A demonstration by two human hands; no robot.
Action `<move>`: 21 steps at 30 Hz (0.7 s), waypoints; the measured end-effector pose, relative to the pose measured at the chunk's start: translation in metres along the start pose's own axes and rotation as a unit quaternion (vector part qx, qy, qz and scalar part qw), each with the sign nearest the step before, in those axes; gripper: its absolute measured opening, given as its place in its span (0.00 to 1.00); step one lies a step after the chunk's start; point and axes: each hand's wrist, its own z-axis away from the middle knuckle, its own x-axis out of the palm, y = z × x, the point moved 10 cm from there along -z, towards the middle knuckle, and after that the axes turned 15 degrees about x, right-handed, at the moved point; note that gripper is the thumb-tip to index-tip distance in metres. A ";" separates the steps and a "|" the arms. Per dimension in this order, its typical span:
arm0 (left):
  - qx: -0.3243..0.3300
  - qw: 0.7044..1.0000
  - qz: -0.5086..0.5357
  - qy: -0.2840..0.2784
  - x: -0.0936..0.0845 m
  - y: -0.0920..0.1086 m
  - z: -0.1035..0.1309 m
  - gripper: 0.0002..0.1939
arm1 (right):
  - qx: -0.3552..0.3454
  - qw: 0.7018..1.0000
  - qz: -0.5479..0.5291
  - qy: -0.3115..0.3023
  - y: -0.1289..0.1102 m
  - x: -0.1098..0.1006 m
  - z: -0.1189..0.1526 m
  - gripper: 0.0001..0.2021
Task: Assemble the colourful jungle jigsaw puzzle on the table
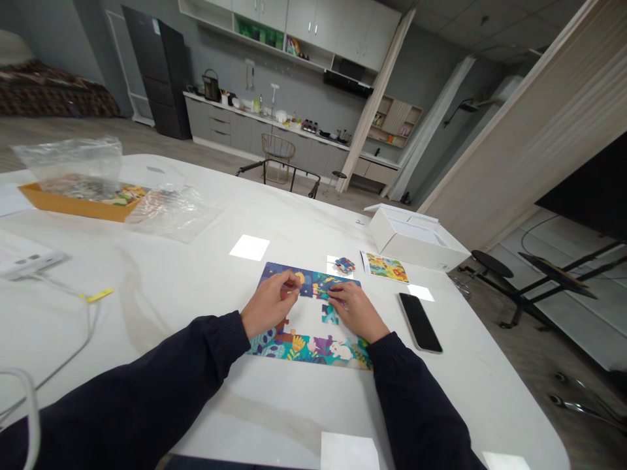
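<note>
A colourful jigsaw puzzle (318, 349) lies on the white table, its border pieces joined around a gap in the middle. Over its left side, my left hand (269, 303) is closed, thumb and fingers curled close together; whatever may be between them is hidden. My right hand (361, 312) pinches at a puzzle piece along the inner upper right of the puzzle, the fingertips partly covering it. Just below those fingers lies a teal puzzle section (330, 314) with open knobs. A small pile of loose pieces (345, 264) rests beyond the puzzle's upper right corner.
Right of the puzzle lies a black phone (420, 322). Behind it are a picture card (385, 267) and an open white box (416, 238). At the far left, an orange tray (78, 203) sits under clear plastic bags (171, 209), with a cable (88, 326) nearer me.
</note>
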 end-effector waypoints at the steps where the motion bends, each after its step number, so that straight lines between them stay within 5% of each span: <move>1: 0.001 1.000 -0.014 -0.008 0.001 0.000 0.000 0.05 | 0.005 1.000 -0.010 0.006 0.003 -0.003 -0.001 0.11; 7: 0.012 0.999 -0.032 -0.002 -0.002 0.000 0.000 0.06 | 0.082 0.991 -0.036 0.100 0.058 -0.038 -0.032 0.15; 11: 0.019 0.999 -0.031 0.004 -0.003 0.002 -0.001 0.06 | 0.137 0.983 -0.009 0.121 0.089 -0.036 -0.062 0.15; 21: 0.009 0.999 -0.048 0.015 -0.009 0.006 -0.001 0.07 | 0.196 0.970 0.003 0.141 0.106 -0.022 -0.077 0.12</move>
